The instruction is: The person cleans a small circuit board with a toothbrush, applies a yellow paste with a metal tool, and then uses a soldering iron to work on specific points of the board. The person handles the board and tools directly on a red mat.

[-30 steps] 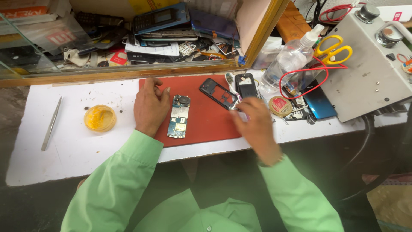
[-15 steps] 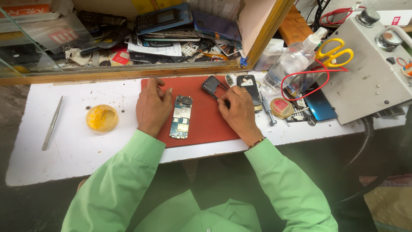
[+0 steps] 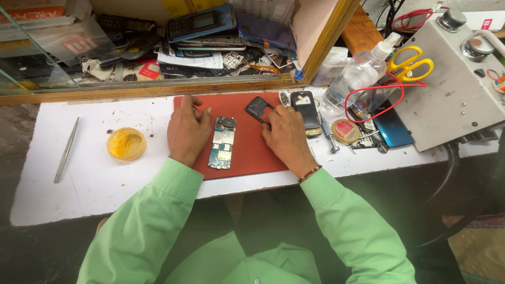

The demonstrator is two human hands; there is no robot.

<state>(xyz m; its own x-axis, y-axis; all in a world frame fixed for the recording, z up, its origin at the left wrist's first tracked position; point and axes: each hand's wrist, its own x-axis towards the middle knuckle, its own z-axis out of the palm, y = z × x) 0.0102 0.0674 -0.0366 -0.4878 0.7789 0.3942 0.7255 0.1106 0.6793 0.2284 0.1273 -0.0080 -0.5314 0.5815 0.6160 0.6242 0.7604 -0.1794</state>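
Phone frame (image 3: 258, 108), dark and partly hidden under the right hand's (image 3: 286, 138) fingertips, lies at the upper middle of the red mat (image 3: 252, 152); whether the fingers pinch it or only press it is unclear. Left of it, a bare circuit board (image 3: 222, 143) lies just beside the left hand (image 3: 187, 131), whose fingers rest spread flat on the mat, holding nothing.

The left hand (image 3: 188, 131) lies palm down with fingers extended toward 12 o'clock. The right hand (image 3: 285, 135) lies palm down, fingers curled and pointing toward 11 o'clock. Both forearms, in green sleeves, enter from 6 o'clock and converge slightly.
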